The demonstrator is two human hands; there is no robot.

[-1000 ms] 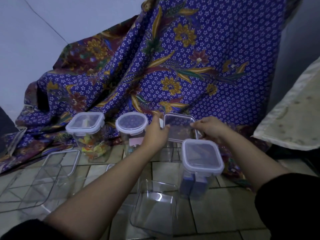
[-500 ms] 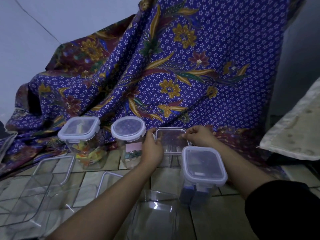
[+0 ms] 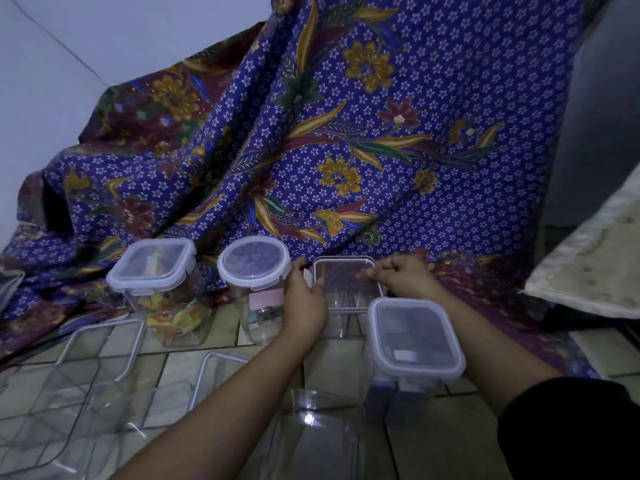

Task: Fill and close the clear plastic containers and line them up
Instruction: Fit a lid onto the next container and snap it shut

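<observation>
Closed clear containers with lids fitted: three, namely a square-lidded container (image 3: 162, 289) holding colourful pieces, a round-lidded container (image 3: 254, 285), and a second square-lidded container (image 3: 414, 344) nearer the viewer. Upright square container without a lid: one, the open container (image 3: 348, 292) at the back. Empty clear containers lying in the foreground: three (image 3: 48, 403) (image 3: 145, 407) (image 3: 322, 441). Hands: two, the left hand (image 3: 306, 303) and the right hand (image 3: 403, 275). Patterned batik cloth (image 3: 346, 150): one.

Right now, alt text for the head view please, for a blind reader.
Both hands, left hand and right hand, hold a square clear container on the tiled floor, third in a row after a square lidded container and a round lidded jar. A floral batik cloth hangs behind.
</observation>
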